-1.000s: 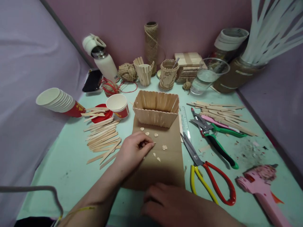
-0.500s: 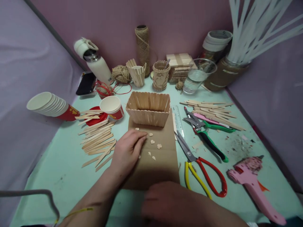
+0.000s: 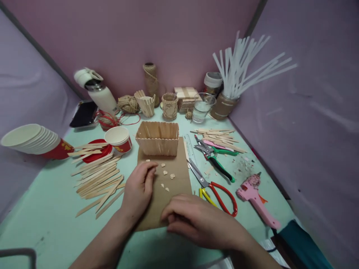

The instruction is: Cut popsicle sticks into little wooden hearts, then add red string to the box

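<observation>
My left hand rests on the left side of the brown cardboard, thumb and fingers drawn together. Whatever may be inside its fingers is hidden. Over the near edge of the cardboard is my right hand, loosely bent, with a gap between thumb and fingers and nothing visible there. Several small wooden pieces lie between and beyond the hands, some heart-like, including one wood chip. A rectangular box made of craft sticks stands on the far end of the cardboard.
Loose craft sticks lie left, beside paper cups. Right are scissors, pruning shears and a pink glue gun. Behind stand a water cup, a twine spool, a bottle and glue sticks.
My right hand has come forward from the near edge onto the cardboard and is sharper. The left stays by the wooden pieces. The whole view has shifted.
</observation>
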The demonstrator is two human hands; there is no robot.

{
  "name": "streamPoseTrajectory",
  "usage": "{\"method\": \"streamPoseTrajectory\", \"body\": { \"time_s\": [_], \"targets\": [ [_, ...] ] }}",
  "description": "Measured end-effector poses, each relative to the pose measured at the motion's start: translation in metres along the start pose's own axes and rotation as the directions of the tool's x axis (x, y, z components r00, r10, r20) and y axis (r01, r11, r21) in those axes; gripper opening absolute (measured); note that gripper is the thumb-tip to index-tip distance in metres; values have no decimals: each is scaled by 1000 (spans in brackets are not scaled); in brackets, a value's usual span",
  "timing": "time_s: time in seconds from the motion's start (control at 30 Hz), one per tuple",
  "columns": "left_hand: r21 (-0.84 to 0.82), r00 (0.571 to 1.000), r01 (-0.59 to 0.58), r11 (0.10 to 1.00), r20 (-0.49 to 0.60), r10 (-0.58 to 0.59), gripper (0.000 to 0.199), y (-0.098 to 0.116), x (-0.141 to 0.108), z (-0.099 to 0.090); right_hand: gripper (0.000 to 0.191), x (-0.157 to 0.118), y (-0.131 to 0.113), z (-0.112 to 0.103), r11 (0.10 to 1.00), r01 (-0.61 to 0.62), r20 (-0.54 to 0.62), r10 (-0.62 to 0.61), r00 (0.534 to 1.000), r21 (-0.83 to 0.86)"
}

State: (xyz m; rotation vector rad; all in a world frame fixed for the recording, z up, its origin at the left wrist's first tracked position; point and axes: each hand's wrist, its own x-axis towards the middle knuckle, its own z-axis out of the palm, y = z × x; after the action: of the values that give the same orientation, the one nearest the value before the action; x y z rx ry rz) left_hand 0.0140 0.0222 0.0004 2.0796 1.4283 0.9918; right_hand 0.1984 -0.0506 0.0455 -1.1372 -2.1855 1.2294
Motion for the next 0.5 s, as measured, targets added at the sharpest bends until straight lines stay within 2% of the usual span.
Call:
{"method": "streamPoseTrajectory", "body": {
  "time_s": [0.07,0.17,0.23,0.3,0.37,0.4,0.43,0.5],
  "targets": [
    [-9,998,-43,999,-53,42,16,1,0,-2,12,-13,1,-8,995,-99,-64,99,993,2],
    [-26,1000,-13,1000,-28,12,14,3,-3,-7,13,-24,12,-28,978,-207,-229,194,954,-35],
    [-40,1000,27,999,11,-27,15,4,-7,-10,14,-21,25,-45,939,-309,-331,247,911,-149],
    [-47,999,30,998,42,-28,19,6,-11,-11,13,-9,40,-64,862,-413,-413,275,868,-295],
    [-50,995,-34,998,90,38,22,9,-15,-10,14,10,54,-80,772,-481,-453,283,845,-416],
    [-49,988,-88,995,122,93,23,11,-18,-8,15,21,60,-87,718,-500,-442,292,848,-484],
    [-48,976,-151,987,150,157,24,12,-20,-7,18,32,66,-93,659,-514,-425,309,850,-549],
    [-48,934,-294,955,199,297,26,15,-25,-3,23,54,76,-100,618,-525,-413,330,849,-586]
  ]
}}
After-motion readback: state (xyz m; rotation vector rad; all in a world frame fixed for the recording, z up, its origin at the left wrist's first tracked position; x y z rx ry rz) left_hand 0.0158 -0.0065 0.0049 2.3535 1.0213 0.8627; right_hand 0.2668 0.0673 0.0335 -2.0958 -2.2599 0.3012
